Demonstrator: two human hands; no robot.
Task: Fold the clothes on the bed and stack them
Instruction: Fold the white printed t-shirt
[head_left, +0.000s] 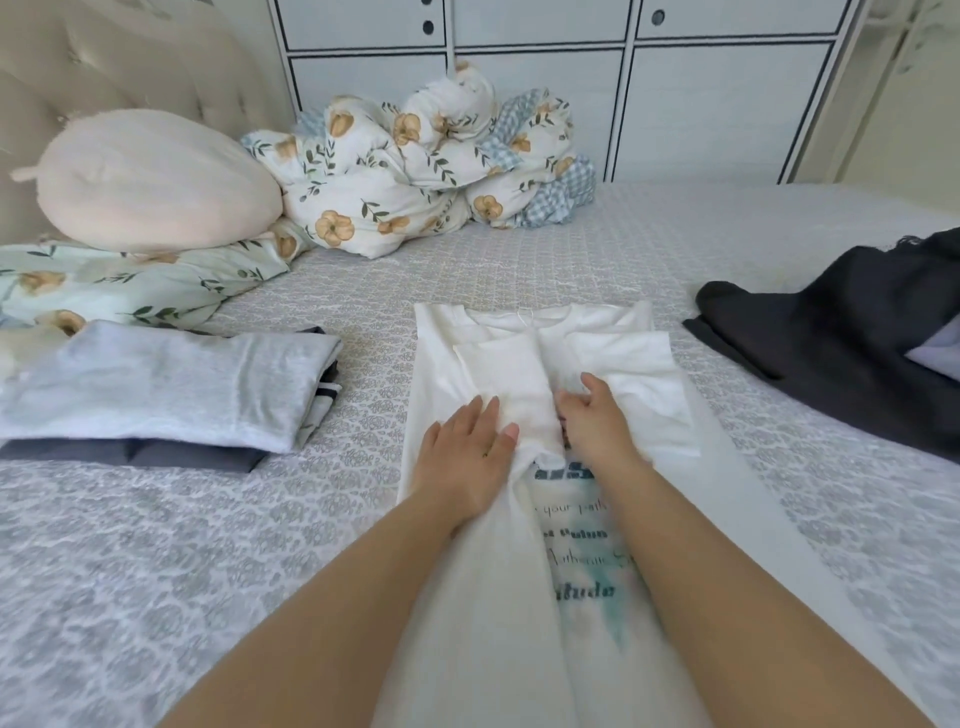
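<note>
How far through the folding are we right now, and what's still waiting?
Done: a folded stack lies on the bed, light grey piece on top, darker ones beneath. In hand: the white printed shirt, sides folded in, left hand pressing flat on it, right hand gripping a fold. Left: finish that shirt, then the unfolded dark garment.

round pillow (150, 182), floral duvet (415, 171), white cabinet (545, 78)

The lower hem of the white T-shirt (478, 597) is cut off by the bottom edge, and its blurred print is partly covered by the folded sides. The dark garment (841, 353) is cut off at the right edge. The right hand's (597, 421) fingertips are hidden by a fold.
</note>
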